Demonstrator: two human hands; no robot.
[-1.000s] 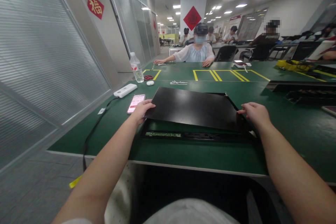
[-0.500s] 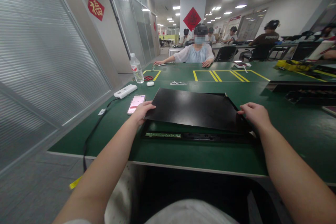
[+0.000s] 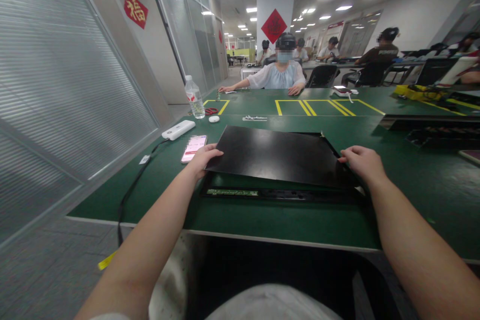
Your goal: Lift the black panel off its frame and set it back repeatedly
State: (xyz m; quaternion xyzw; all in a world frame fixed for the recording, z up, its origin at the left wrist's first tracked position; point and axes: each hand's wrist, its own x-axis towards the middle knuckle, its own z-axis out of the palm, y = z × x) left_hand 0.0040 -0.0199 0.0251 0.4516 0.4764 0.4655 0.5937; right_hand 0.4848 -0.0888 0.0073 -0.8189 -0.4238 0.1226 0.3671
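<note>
A thin, glossy black rectangular panel [image 3: 277, 155] is tilted above a black frame [image 3: 300, 195] on the green table. Along the frame's near side, a strip of green circuit board [image 3: 232, 192] shows. My left hand [image 3: 204, 157] grips the panel's left edge, thumb on top and fingers underneath. At the right side, my right hand [image 3: 362, 162] is closed with its fingertips pinching the panel's right edge, close to the frame's side. The panel covers most of the frame's inside.
Left of the panel lie a phone [image 3: 194, 149], a white power bank [image 3: 179, 130] with a black strap, and a water bottle [image 3: 195, 97]. Red scissors [image 3: 210, 111] and small white pieces [image 3: 255, 118] lie beyond. A person [image 3: 283, 72] sits opposite. Black parts [image 3: 446, 135] lie at right.
The panel and both hands stay almost where they were; the whole view has shifted very slightly.
</note>
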